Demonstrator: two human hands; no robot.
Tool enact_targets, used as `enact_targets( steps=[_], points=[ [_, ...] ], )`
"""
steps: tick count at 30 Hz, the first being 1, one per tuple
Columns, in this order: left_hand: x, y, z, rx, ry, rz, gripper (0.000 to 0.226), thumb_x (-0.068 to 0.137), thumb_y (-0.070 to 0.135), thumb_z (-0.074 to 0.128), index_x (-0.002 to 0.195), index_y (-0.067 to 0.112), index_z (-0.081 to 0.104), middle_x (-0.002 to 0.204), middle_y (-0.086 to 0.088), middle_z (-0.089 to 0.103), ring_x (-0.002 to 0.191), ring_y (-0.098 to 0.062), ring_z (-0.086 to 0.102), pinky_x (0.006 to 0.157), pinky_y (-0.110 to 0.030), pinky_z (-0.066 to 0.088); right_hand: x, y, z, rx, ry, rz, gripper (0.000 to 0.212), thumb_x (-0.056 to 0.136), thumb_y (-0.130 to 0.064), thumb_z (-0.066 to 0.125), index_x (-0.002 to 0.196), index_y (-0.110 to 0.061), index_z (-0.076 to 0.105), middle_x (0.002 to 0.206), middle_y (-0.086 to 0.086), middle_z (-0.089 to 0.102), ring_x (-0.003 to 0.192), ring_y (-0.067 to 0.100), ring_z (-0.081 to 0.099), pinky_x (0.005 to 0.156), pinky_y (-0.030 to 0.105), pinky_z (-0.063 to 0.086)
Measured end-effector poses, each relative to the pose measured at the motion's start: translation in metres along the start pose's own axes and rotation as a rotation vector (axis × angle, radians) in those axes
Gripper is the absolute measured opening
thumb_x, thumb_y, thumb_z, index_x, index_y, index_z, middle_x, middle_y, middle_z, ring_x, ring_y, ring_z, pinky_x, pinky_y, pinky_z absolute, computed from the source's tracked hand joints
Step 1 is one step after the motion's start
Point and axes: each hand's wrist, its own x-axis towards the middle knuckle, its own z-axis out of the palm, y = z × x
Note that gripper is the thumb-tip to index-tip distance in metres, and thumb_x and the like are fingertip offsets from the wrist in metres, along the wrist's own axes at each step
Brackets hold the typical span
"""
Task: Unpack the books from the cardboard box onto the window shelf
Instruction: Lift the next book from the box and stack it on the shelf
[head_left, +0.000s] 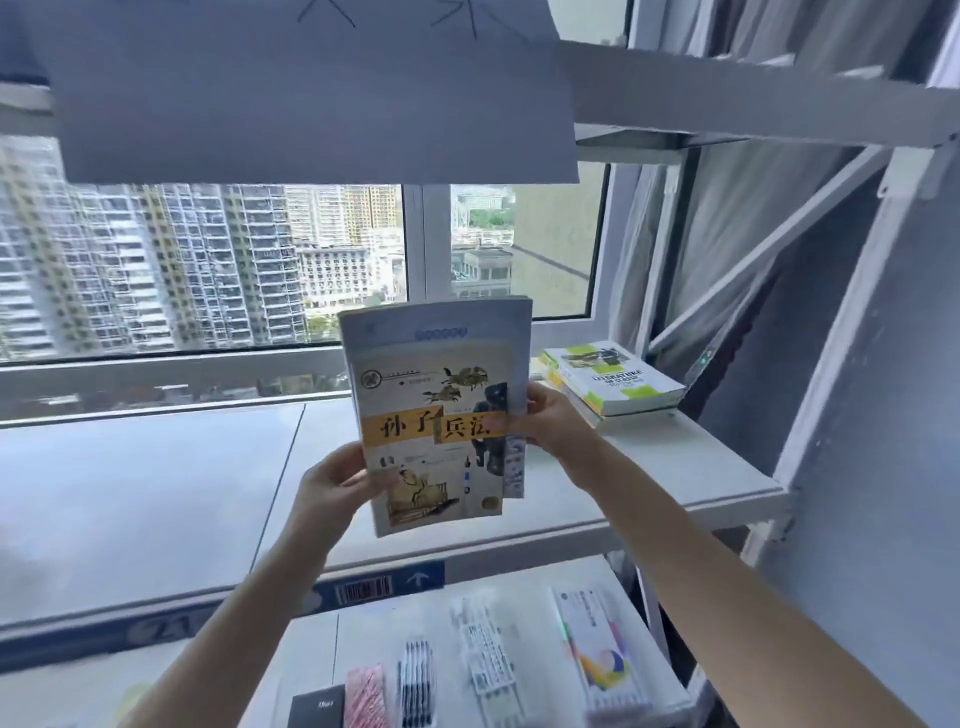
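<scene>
Head view, looking forward and down. Window (208, 270): fills the background, with tower blocks beyond the glass. Shelf (156, 493): white and flat, running below the window from the left edge to a white frame (841, 332) at the right. Sheet (311, 93): grey, hanging from above and covering the upper part of the window. Lower shelf (363, 634): white, under the front edge of the shelf and nearest the camera.

Book (436, 415): held upright in the air at the centre, above the right half of the shelf and not resting on it. The cover faces the camera and bears a yellow band with dark characters. A second cover edge shows behind its right side (whether this is a separate book cannot be told).

Stack (613, 379): books lying flat in the far right corner of the shelf. The top one is white and lime green, and it appears just beyond the right hand.

Left hand (332, 483): pinches the lower left edge of the book, thumb on the front cover. The fingers behind the cover are hidden. Right hand (550, 421): pinches the right edge at mid-height, thumb laid over the end of the yellow band. Its fingers are curled behind the book.

Pens (415, 686): a dark bundle on the lower shelf, between a pink pack (366, 696) and a white packet (483, 660).
</scene>
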Motion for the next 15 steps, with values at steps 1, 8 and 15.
enact_targets(
  steps=[1,8,15],
  points=[
    [0.007,-0.008,0.001,0.002,0.014,-0.007,0.026,0.079,0.006,0.071,0.103,0.017,0.071,0.096,0.009,0.076,0.085,-0.002,0.070,0.060,-0.011,0.053,0.009,0.008,0.000,0.013,-0.008,-0.004,0.023,0.076,-0.004,0.074,0.087,-0.024,0.073,0.092,0.004,0.075,0.088,0.023,0.070,0.074,0.031,0.057],
    [0.034,-0.050,0.012,-0.011,0.033,-0.062,0.028,0.078,0.008,0.072,0.103,0.019,0.072,0.102,0.004,0.075,0.093,-0.011,0.071,0.067,-0.016,0.055,0.034,0.056,-0.011,0.161,-0.055,-0.026,0.024,0.077,0.000,0.073,0.093,-0.017,0.069,0.081,-0.004,0.076,0.069,0.013,0.072,0.059,0.019,0.054],
    [0.036,-0.061,0.017,0.040,-0.003,-0.075,0.030,0.080,-0.003,0.067,0.107,0.010,0.068,0.099,0.005,0.076,0.090,-0.008,0.071,0.067,-0.012,0.053,0.034,0.081,-0.012,0.177,-0.090,-0.092,0.025,0.085,-0.006,0.065,0.093,-0.029,0.068,0.084,-0.007,0.076,0.066,0.008,0.069,0.060,0.019,0.056]
  ],
)
